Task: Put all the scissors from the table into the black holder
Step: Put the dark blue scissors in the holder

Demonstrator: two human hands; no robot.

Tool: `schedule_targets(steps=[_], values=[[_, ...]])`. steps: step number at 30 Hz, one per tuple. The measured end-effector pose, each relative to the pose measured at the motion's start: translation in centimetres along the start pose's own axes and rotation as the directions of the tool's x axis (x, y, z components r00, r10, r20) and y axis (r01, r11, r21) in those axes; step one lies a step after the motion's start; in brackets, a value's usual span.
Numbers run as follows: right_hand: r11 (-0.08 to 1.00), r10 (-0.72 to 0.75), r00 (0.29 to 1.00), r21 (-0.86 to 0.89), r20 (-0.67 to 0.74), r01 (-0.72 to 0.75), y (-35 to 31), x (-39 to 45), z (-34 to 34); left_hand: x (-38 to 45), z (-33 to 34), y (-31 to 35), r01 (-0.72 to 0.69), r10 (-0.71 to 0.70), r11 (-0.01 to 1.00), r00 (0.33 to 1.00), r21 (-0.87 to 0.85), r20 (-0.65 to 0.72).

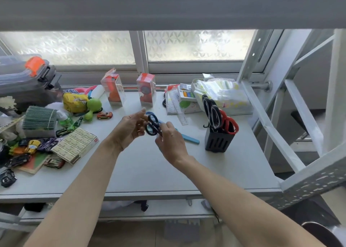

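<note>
- Hands meet above the middle of the worktop: the left hand and the right hand both grip one pair of dark blue-handled scissors, lifted clear of the surface.
- Left hand's fingers are curled around the handle loops from the left side; right hand's fingers pinch the same pair from the right, lower down. Blades are hidden behind the hands.
- A second blue item, long and flat, lies on the worktop just behind the right hand, pointing toward the right edge; whether it is scissors or a sheath I cannot tell.
- Black holder stands upright near the right edge of the worktop, well apart from the hands.
- Black-handled scissors and red-handled scissors already stand in the holder, handles up.
- Clear ruler lies between the hands and the holder, toward the back edge.
- Toy cars, a box of erasers and other clutter fill the left side of the worktop.
</note>
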State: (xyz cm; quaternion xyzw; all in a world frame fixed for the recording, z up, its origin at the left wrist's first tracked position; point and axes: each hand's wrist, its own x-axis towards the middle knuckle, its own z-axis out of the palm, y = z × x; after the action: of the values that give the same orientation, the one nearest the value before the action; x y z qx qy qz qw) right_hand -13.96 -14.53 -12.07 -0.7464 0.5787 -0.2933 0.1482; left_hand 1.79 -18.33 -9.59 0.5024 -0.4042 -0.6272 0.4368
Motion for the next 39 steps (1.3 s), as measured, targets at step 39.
schedule_targets(steps=[39], values=[[0.990, 0.131, 0.982, -0.066, 0.135, -0.123, 12.9, -0.2, -17.7, 1.6, 17.3, -4.2, -0.162, -0.011, 0.809, 0.957, 0.565, 0.291]])
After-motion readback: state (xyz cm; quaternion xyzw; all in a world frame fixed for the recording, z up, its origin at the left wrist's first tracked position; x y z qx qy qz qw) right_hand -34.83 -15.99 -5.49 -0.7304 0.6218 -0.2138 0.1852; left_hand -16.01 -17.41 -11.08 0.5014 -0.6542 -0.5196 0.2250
